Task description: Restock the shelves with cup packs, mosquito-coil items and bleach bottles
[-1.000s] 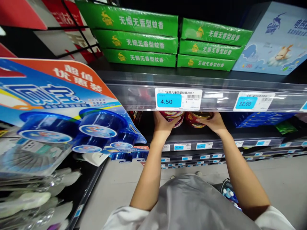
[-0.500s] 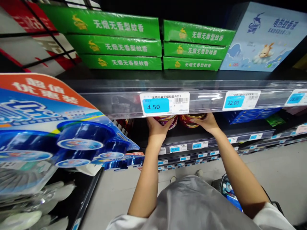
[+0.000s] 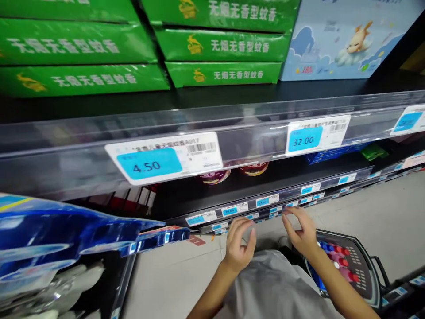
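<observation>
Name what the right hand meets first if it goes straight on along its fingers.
Probably the price-tag strip on the lower shelf edge, just beyond the fingertips of the right hand. Depth is hard to judge here, so the hand might pass just under it.

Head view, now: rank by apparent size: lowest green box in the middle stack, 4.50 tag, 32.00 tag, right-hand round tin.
1. Lowest green box
2. 4.50 tag and 32.00 tag: unranked, since the 4.50 looks bigger but sits nearer the camera
3. Right-hand round tin, mostly hidden behind the shelf edge
</observation>
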Available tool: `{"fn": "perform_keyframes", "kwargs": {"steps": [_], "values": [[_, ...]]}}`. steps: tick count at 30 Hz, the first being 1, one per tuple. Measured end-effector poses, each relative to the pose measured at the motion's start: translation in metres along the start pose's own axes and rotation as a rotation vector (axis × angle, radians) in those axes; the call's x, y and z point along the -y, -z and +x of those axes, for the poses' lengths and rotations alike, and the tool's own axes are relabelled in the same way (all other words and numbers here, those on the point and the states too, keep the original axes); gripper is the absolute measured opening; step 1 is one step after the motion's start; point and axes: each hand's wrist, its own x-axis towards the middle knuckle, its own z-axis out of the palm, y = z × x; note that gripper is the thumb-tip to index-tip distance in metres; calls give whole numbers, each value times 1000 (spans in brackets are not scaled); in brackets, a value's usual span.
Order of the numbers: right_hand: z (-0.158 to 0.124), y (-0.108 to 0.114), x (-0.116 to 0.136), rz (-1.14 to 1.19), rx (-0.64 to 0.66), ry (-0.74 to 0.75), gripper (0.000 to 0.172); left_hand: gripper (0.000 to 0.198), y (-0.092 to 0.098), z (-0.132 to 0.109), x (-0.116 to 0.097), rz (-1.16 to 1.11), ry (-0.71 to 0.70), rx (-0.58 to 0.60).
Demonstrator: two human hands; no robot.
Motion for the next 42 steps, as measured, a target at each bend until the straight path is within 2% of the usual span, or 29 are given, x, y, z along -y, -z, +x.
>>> {"fn": "perform_keyframes", "kwargs": {"steps": [4,7,10,12,15,18,23,27,31,35,38,42], "values": [[-46,20,-34,-65,-57,-151,21,24,-8,-22,6,74,47,57],[-82,43,-59,-77,-79,-283,14,15,-26,-40,8,106,182,116],[-124,71,-87,-58,-70,-437,24,17,-59,-59,7,101,436,207],[-156,92,-107,-44,-63,-608,37,19,-87,-71,4,89,548,279],[-208,122,-142,-8,-66,-932,57,17,-127,-84,-5,86,583,366],[-261,147,-179,44,-39,-1155,67,16,-158,-93,-17,86,600,421],[-337,177,-229,1,59,-1342,64,16,-193,-105,-41,87,642,503],[-381,190,-239,42,232,-1373,59,19,-216,-123,-62,120,715,604],[-425,197,-237,66,258,-1585,41,33,-224,-144,-77,192,819,726],[-475,196,-236,82,263,-1820,21,52,-212,-166,-77,321,1049,736],[-508,187,-243,79,281,-1975,21,64,-199,-187,-66,398,1169,758],[-538,162,-270,33,253,-2101,26,55,-189,-219,-49,448,1264,714]]}}
